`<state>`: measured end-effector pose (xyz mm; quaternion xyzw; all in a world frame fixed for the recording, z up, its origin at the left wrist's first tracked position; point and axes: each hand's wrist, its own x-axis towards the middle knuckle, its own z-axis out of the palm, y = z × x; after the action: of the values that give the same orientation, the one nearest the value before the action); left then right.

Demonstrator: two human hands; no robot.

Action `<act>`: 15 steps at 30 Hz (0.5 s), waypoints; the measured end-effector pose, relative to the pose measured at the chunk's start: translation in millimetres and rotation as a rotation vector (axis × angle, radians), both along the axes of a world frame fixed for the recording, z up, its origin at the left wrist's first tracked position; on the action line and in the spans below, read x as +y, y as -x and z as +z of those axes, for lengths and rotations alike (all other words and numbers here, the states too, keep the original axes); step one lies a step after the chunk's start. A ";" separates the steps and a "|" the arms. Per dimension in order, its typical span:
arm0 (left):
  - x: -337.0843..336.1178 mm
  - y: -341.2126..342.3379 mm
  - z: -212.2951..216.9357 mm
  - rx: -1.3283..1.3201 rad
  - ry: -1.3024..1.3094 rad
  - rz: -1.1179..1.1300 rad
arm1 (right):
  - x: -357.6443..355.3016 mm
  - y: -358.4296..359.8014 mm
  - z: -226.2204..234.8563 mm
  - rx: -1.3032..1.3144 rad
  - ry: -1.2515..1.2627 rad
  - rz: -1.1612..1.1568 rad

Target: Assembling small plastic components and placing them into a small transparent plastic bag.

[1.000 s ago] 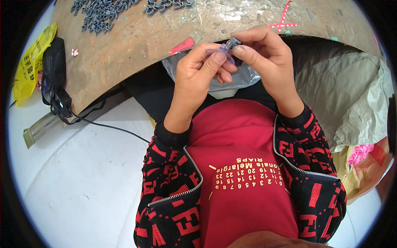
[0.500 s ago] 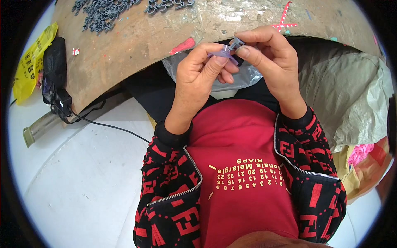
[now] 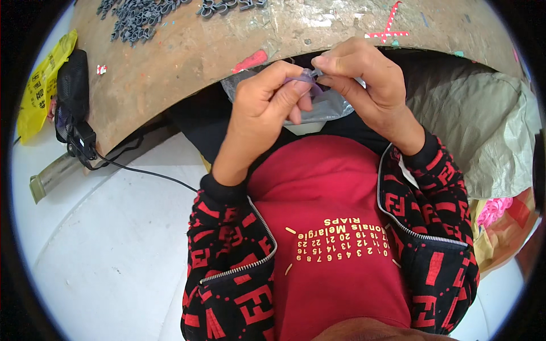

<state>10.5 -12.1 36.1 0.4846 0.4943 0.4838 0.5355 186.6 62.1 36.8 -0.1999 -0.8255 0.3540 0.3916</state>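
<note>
My left hand pinches a translucent purple suction cup between thumb and forefinger, near the table's front edge. Against the cup's neck sits a small grey plastic hook, gripped by the thumb and forefinger of my right hand. The two parts touch; my fingers hide how far one goes into the other. More grey plastic hooks lie heaped on the table at the far left, and a smaller group of hooks lies beside them.
The worn brown table curves across the far side, with red tape on it. A clear plastic bag hangs below my hands. At left are a yellow bag and a black cable; at right, a grey-green sack.
Both hands have shifted slightly left. The grey hook, upright above the cup before, is now lower and closer against its neck, with my right fingers nearer the cup.
</note>
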 end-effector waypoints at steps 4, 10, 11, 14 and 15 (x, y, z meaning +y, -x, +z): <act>5.5 23.1 10.6 -0.150 0.218 -0.321 | 6.9 1.3 2.4 -0.005 -0.318 0.177; 6.1 24.0 1.6 -0.471 0.343 -0.430 | 11.8 -0.3 8.9 -0.034 -0.680 0.202; 6.3 23.4 1.5 -0.525 0.333 -0.403 | 13.4 -1.3 10.4 -0.034 -0.681 0.206; 10.5 25.3 2.0 -0.063 0.190 -0.341 | 15.8 -2.8 10.9 -0.128 -0.555 0.246; 12.0 26.6 3.4 -0.002 0.152 -0.348 | 12.4 -3.1 12.3 -0.155 -0.248 0.235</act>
<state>-16.2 -0.1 39.5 0.5205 0.4373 0.3456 0.6469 189.7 74.4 49.0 -0.0791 -0.9080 0.2766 0.3045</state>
